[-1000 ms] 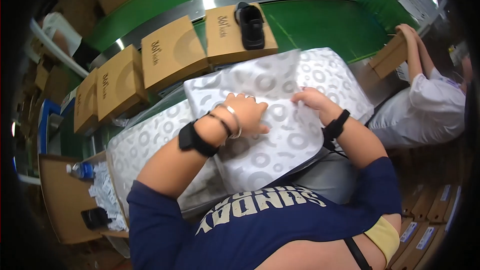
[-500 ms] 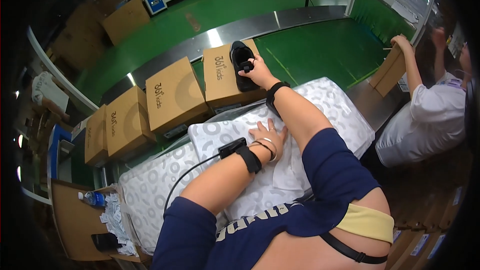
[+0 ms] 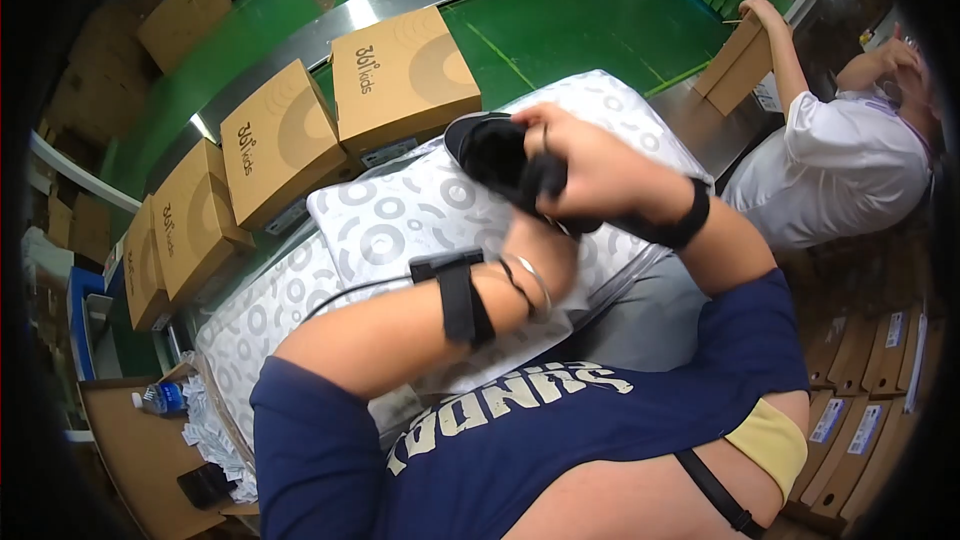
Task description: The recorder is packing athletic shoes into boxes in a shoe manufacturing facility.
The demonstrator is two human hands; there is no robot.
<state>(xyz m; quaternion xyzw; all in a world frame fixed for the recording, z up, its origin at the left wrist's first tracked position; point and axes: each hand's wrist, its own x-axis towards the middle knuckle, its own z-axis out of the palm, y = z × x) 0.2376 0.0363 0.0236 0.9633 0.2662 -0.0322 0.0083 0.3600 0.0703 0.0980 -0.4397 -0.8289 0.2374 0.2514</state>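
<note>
A black shoe [image 3: 488, 148] is gripped at its opening by my right hand [image 3: 600, 165], raised over the white wrapping paper [image 3: 385, 205] with its grey ring pattern. My left hand [image 3: 545, 245] is just below the shoe, over the paper. Motion smears it and the shoe covers part of it, so its fingers do not show. A strap with a small black box and a cable [image 3: 445, 267] sits on my left forearm. Beyond the paper stands the nearest brown shoe box [image 3: 400, 80], with nothing lying on its lid.
More brown shoe boxes [image 3: 275, 145] line the green conveyor [image 3: 560, 25] to the left. At lower left, an open carton [image 3: 130, 450] holds paper slips and a water bottle [image 3: 160, 399]. On the right, a co-worker in white [image 3: 840, 165] handles a carton [image 3: 737, 65]. Boxes [image 3: 850, 430] are stacked at lower right.
My right hand has lifted the shoe off the box lid and brought it nearer, over the paper. My left hand has left its flat spot on the paper and moved under the shoe. The view has shifted.
</note>
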